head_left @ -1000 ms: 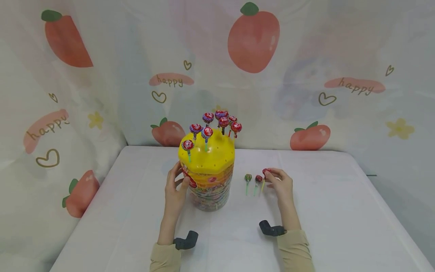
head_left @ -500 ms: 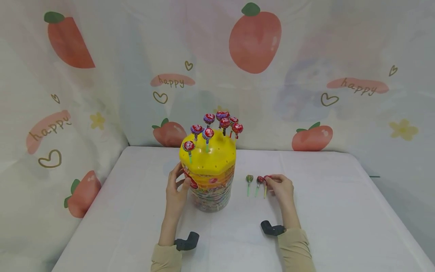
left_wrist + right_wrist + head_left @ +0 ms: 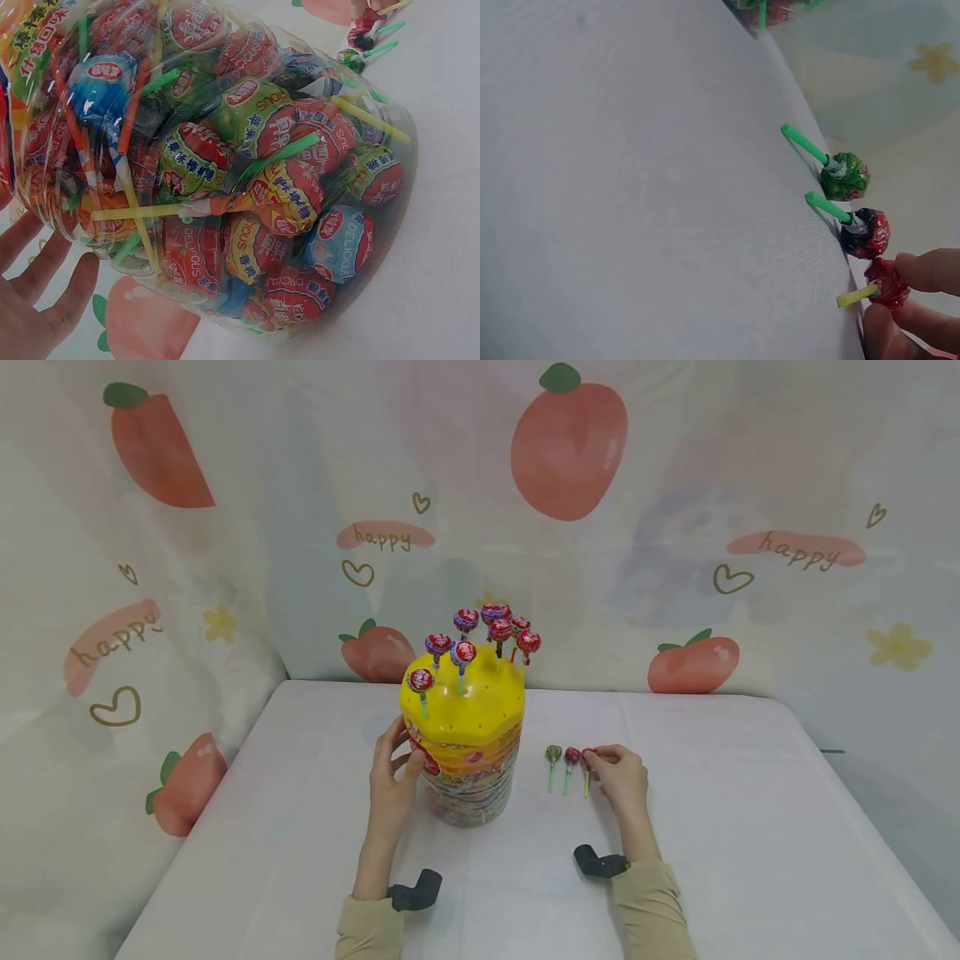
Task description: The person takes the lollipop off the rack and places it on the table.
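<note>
A clear lollipop tub [image 3: 472, 789] full of wrapped lollipops stands upright, topped by a yellow lid [image 3: 480, 714] with holes. My left hand [image 3: 392, 777] holds its left side, thumb toward the front and fingers round the back; in the left wrist view that hand's fingers [image 3: 71, 292] lie along the wall. Right of the tub, my right hand [image 3: 621, 775] pinches the head of a red lollipop [image 3: 886, 283] with a yellow stick, low at the tabletop. Beside it lie a dark red lollipop [image 3: 867, 234] and a green lollipop [image 3: 846, 177], both with green sticks.
Several lollipops [image 3: 462, 653] stick up from the lid, mostly toward its back and left. A white cloth covers the table [image 3: 300, 827]. Behind it hangs a fruit-printed curtain [image 3: 480, 443]. Each wrist wears a black camera mount [image 3: 416, 891].
My right hand has brought the red lollipop down toward the table, close beside the dark red one. The left hand keeps its place on the tub. The head view has shifted slightly.
</note>
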A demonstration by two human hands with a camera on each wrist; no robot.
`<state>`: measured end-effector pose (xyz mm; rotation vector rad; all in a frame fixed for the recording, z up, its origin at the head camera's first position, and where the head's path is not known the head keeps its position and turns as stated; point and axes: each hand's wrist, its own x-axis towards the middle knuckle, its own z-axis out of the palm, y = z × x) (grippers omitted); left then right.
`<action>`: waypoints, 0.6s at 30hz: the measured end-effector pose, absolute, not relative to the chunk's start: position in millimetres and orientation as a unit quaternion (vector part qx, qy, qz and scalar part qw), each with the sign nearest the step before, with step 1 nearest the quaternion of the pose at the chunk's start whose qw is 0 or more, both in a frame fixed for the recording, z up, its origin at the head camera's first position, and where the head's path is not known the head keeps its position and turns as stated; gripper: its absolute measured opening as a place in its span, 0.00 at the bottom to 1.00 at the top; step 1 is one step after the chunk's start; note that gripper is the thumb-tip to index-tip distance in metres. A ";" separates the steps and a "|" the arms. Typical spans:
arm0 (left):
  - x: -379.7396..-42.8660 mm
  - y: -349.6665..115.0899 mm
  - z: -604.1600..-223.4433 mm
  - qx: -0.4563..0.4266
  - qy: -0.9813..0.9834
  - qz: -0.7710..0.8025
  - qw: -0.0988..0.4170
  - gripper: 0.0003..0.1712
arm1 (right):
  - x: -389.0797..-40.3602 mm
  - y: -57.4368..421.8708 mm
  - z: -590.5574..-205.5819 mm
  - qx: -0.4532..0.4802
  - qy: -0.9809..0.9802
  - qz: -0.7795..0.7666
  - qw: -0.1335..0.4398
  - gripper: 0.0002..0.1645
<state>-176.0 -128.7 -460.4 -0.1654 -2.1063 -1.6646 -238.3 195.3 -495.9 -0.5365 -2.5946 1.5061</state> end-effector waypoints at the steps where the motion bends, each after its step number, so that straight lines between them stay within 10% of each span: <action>1: -176.0 -128.6 -460.2 -0.061 -0.762 -0.604 0.224 0.32 | -238.4 195.4 -495.7 -0.175 -0.853 0.490 0.048 0.19; 18: -175.8 -128.7 -460.0 -0.054 -0.763 -0.605 0.219 0.32 | -232.6 199.5 -493.4 -0.183 -0.858 0.479 0.034 0.23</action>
